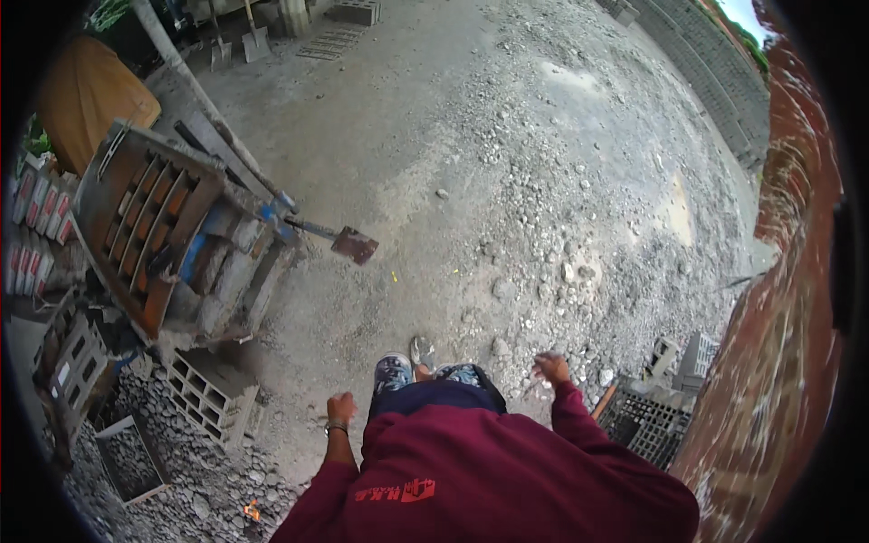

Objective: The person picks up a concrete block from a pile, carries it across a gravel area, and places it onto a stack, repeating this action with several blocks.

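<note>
My left hand point(340, 408) hangs beside my hip over the grey ground, a band round its wrist. Its fingers look loosely bent, and I see nothing in them. On the other side, my right hand point(550, 368) is held out from my body with its fingers apart and bare. Neither hand touches anything. Between them are my shoes and patterned trouser legs. Left of my left hand a hollow concrete block point(201, 398) sits at the edge of a gravel heap. Nearest my right hand are loose stones and a dark plastic crate point(644, 421).
A rusty block-moulding machine point(149, 226) stands at the left, with a shovel point(353, 244) jutting from its side. Stacked bags point(41, 204) lie beyond it. Two shovels point(256, 43) lean at the back. Rubble point(566, 271) covers the ground rightward, toward a reddish wall point(787, 362).
</note>
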A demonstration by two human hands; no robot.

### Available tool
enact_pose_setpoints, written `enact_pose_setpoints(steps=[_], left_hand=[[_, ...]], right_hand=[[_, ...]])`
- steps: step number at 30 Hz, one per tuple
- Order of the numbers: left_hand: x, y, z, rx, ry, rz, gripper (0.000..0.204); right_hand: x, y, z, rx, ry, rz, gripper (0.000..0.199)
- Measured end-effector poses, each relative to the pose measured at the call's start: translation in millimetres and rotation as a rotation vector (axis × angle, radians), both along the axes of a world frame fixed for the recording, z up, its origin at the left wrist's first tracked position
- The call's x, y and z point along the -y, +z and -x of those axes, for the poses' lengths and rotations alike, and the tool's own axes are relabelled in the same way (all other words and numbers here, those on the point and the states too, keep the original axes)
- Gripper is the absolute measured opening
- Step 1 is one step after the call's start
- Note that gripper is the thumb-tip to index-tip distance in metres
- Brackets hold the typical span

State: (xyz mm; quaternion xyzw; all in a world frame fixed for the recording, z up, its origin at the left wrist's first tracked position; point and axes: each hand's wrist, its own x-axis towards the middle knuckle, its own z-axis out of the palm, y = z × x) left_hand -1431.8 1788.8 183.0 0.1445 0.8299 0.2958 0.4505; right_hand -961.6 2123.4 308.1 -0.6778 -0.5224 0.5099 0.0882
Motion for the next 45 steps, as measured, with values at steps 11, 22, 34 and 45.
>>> enact_pose_setpoints(steps=[11, 22, 34, 45], left_hand=[[-371, 4, 151, 0.068, -0.467, 0.188, 0.025], [-891, 178, 482, 0.042, 0.069, -0.094, 0.053], [-1155, 142, 642, 0.269, 0.017, 0.093, 0.044], [-1176, 124, 807, 0.322, 0.726, 0.224, 0.031]], right_hand=[[-443, 28, 267, 0.179, 0.418, -0.455, 0.039], [-509, 23, 335, 0.231, -0.297, 0.298, 0.030], [-897, -2, 597, 0.222, -0.152, 0.435, 0.032], [-1389, 54, 968, -0.118, 0.284, -0.118, 0.033]])
